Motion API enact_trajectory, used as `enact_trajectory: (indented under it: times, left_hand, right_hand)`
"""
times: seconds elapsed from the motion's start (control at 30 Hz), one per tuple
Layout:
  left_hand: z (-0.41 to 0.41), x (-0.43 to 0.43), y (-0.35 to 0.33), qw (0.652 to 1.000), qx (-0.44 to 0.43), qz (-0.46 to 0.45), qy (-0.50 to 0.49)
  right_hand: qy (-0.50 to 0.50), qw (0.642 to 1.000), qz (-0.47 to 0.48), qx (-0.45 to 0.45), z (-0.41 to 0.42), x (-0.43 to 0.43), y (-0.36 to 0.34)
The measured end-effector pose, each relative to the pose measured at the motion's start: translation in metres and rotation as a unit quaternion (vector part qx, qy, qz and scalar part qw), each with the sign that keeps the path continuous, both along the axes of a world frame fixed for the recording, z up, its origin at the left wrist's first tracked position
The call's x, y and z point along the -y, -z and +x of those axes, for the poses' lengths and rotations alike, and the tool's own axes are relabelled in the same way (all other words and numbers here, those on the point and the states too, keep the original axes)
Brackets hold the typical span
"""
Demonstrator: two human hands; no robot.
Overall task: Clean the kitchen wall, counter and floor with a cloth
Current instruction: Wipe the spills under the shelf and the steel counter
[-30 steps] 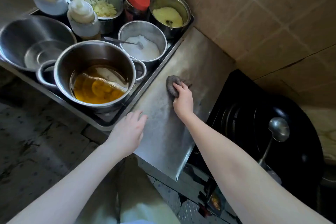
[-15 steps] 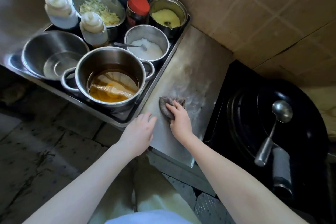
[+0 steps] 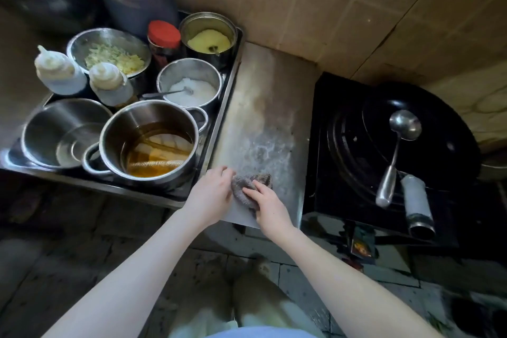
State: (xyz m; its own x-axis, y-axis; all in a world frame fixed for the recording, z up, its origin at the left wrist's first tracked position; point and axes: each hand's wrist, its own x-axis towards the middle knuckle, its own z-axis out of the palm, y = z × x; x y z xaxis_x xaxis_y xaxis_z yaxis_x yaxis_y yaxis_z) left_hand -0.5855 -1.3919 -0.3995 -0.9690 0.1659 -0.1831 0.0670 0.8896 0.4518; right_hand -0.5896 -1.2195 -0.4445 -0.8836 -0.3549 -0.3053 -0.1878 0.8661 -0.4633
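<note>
Cloth: a grey, bunched cloth lies on the steel tabletop, close to the near edge and toward the near left corner.
Right hand: the right hand presses down on the cloth from the near side; its fingers lie close together, nearly straight, on top of it. The thumb is hidden.
Left hand: the left hand sits at the tabletop's left edge, knuckles up and fingers bent. The fingertips are right at the cloth's left side; I cannot tell whether they pinch it.
Smear: a whitish, mottled smear covers the middle of the tabletop, just beyond the cloth.
Tray: a metal tray adjoins the left edge and holds bowls, bottles and a pot of amber liquid.
Wok: a black wok with a ladle in it stands past the right edge.
Wall: the tiled wall meets the far edge.
Floor: the dark floor lies below the near edge.
</note>
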Motion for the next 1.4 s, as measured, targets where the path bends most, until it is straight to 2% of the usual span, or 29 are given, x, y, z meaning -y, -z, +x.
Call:
enact_trajectory:
  times: [0.27,0.47,0.63,0.9,1.07,1.27,1.4]
  left_hand:
    - [-0.014,-0.019,-0.003,0.999,0.024,-0.021,0.041]
    - [-0.019,-0.034,-0.004,0.998,0.033,-0.029,0.039]
    - [-0.013,-0.025,-0.01,0.999,0.017,-0.028,0.002]
    - [0.008,0.0,-0.03,0.996,-0.072,-0.013,-0.051]
    - [0.018,0.005,-0.031,0.995,-0.075,-0.003,-0.064]
    - [0.022,0.004,-0.027,0.994,-0.084,0.01,-0.064]
    - [0.021,0.001,-0.025,0.995,-0.085,0.01,-0.047]
  right_hand:
    - [-0.036,0.998,0.025,-0.051,0.007,-0.027,-0.007]
    - [0.083,0.995,0.038,-0.03,-0.001,-0.061,-0.005]
    - [0.103,0.993,0.039,-0.03,0.002,-0.04,0.003]
    - [0.023,0.999,0.03,-0.033,-0.013,0.003,0.008]
    - [-0.059,0.997,0.032,-0.035,-0.033,0.015,0.005]
    - [0.022,0.997,0.053,-0.056,-0.087,0.001,-0.002]
    - [-0.004,0.996,0.068,-0.049,-0.098,0.001,-0.007]
